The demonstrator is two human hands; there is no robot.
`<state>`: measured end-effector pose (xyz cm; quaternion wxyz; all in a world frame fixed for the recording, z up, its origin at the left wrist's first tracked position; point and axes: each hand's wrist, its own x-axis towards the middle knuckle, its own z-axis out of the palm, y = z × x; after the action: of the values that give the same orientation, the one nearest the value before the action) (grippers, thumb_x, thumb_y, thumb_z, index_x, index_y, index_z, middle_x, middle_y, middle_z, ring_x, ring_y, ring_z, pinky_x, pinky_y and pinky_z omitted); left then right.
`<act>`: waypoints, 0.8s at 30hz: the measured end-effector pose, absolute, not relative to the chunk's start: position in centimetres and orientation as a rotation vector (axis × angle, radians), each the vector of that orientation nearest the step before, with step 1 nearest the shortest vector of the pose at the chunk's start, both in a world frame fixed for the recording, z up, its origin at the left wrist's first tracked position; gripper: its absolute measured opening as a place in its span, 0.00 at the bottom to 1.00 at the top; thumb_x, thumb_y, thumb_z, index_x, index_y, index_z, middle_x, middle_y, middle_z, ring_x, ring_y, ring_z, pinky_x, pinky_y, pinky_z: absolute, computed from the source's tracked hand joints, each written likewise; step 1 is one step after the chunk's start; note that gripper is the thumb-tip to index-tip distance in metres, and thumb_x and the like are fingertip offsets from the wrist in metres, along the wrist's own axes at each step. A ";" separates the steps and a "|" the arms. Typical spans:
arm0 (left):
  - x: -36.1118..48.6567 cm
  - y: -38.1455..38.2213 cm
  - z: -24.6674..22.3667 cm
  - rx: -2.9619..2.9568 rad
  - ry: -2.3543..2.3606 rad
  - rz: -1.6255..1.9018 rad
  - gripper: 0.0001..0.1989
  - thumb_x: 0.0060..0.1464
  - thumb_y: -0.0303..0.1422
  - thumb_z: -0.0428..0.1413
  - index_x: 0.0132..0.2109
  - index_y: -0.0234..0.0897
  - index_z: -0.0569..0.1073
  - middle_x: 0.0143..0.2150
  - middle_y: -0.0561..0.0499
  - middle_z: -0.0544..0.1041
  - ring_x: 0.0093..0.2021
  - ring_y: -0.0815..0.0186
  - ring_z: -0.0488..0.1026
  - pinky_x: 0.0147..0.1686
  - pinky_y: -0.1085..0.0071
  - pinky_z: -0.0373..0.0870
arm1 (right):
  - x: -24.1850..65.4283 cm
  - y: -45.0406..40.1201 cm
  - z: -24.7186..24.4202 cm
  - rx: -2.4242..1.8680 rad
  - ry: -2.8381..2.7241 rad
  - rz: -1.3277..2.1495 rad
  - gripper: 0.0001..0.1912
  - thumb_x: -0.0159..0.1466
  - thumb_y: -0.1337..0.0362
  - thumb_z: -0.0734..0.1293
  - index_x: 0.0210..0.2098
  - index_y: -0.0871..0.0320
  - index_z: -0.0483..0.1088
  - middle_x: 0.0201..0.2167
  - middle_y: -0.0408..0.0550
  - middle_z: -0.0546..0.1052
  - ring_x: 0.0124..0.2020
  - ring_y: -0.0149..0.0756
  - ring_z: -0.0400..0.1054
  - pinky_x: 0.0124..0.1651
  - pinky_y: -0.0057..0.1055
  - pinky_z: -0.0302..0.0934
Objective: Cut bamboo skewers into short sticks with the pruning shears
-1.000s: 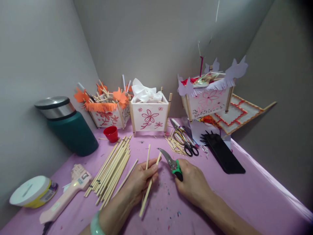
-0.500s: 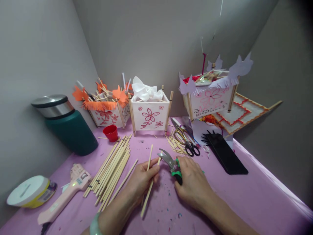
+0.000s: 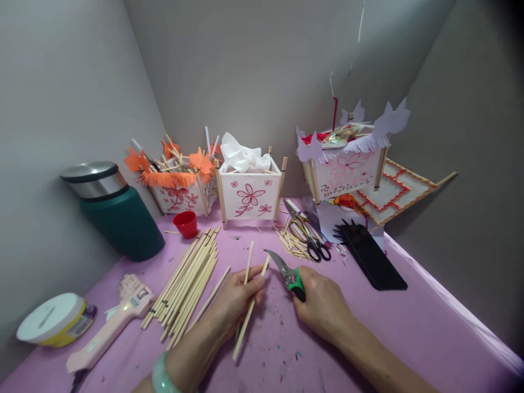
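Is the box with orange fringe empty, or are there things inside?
Not empty: wooden sticks rise above the rim of the orange-fringed box; its bottom is hidden.

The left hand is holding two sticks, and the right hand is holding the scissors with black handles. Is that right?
Not quite: the right hand holds the green-handled cutters. The head view shows the scissors with black handles lying on the table. The left hand is holding two sticks, as you said.

You hold two sticks (image 3: 244,327), one pruner (image 3: 287,274), and face three boxes (image 3: 249,210), one red cup (image 3: 186,225), one bottle (image 3: 125,224), one glue gun (image 3: 112,328)
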<state>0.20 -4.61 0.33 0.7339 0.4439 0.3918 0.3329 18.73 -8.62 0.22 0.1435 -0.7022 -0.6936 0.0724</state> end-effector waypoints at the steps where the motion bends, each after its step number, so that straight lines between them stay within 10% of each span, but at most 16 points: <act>1: 0.2 -4.6 0.4 0.973 0.867 0.734 0.16 0.48 0.41 0.65 0.37 0.32 0.76 0.19 0.60 0.63 0.16 0.77 0.55 0.17 0.78 0.47 | 18.7 -8.6 0.1 -2.028 -1.994 0.211 0.05 0.55 0.70 0.64 0.33 0.57 0.65 0.33 0.51 0.77 0.35 0.44 0.70 0.35 0.33 0.52; 8: 0.2 -4.7 1.0 0.953 0.831 0.791 0.23 0.50 0.41 0.63 0.50 0.33 0.74 0.18 0.60 0.66 0.12 0.80 0.50 0.14 0.79 0.44 | 18.7 -8.6 0.8 -1.815 -1.800 0.297 0.06 0.56 0.67 0.64 0.34 0.56 0.64 0.32 0.48 0.73 0.32 0.39 0.66 0.35 0.32 0.55; 15: 0.8 -4.7 0.7 0.873 0.771 0.979 0.17 0.51 0.44 0.62 0.35 0.33 0.71 0.25 0.53 0.76 0.13 0.76 0.64 0.14 0.78 0.59 | 18.8 -9.6 2.8 -1.316 -1.693 1.059 0.08 0.60 0.61 0.65 0.38 0.57 0.66 0.33 0.43 0.73 0.34 0.35 0.66 0.38 0.30 0.59; 24: 0.8 -4.6 1.7 0.785 0.761 1.075 0.19 0.47 0.42 0.66 0.38 0.31 0.72 0.33 0.47 0.80 0.22 0.71 0.75 0.21 0.77 0.72 | 18.4 -9.2 2.5 -1.420 -1.540 0.990 0.12 0.58 0.54 0.65 0.33 0.55 0.61 0.25 0.38 0.64 0.26 0.32 0.58 0.30 0.30 0.54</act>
<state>0.75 -4.60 1.66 0.7204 0.3551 0.3442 0.4862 18.40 -9.20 2.45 0.4008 -0.5617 -0.6089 0.3913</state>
